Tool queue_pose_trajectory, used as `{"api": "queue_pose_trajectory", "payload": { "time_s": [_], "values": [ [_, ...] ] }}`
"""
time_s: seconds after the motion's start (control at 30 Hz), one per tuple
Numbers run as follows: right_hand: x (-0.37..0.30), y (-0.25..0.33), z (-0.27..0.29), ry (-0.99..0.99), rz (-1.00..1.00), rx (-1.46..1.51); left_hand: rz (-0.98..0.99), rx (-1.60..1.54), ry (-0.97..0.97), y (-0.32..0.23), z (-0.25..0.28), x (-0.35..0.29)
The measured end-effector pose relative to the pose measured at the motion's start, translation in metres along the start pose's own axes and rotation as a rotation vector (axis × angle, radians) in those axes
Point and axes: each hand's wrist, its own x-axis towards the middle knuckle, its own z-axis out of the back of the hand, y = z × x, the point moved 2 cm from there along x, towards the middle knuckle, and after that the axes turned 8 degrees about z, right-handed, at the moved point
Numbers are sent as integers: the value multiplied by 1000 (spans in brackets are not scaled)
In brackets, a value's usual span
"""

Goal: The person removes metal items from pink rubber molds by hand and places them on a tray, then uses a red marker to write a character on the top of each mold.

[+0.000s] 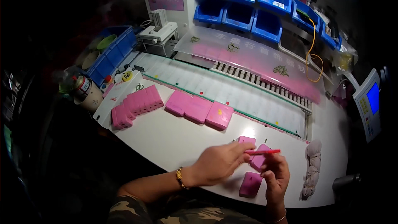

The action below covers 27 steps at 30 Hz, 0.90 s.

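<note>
My left hand [219, 162] reaches in from the lower left, its fingers closed on the left end of a slim red pen [268, 152]. The pen lies nearly level. My right hand [275, 176] has curled fingers at the pen's other end; their exact contact is partly hidden. Below and behind the hands, pink blocks lie on the white table. One pink block [250, 185] sits between my wrists with a small dark mark on top. Another pink block [258, 162] is partly covered by my fingers, and a third pink block [247, 140] shows just beyond them.
A row of pink blocks [197, 108] and a leaning group of pink blocks [139, 103] stand farther left. Behind runs a glass-topped strip [186, 84] under a clear cover [248, 56]. Right are a knotted grey cloth bundle [313, 166] and a control panel [368, 103]. Blue bins [238, 16] hang above.
</note>
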Motion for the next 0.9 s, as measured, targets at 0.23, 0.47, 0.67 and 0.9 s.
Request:
{"api": "queue_pose_trajectory", "payload": {
  "time_s": [0.23,0.47,0.67,0.9],
  "values": [
    [2,-11,-14,117,59,31,-25,-89,314,-5,-4,1],
    [4,-8,23,-348,122,142,-249,515,-240,101,59,96],
    [-36,-22,69,-438,-20,-176,459,891,-302,195,137,178],
    [-64,-20,42,116,445,-887,397,922,-353,212,151,245]
  ]
}}
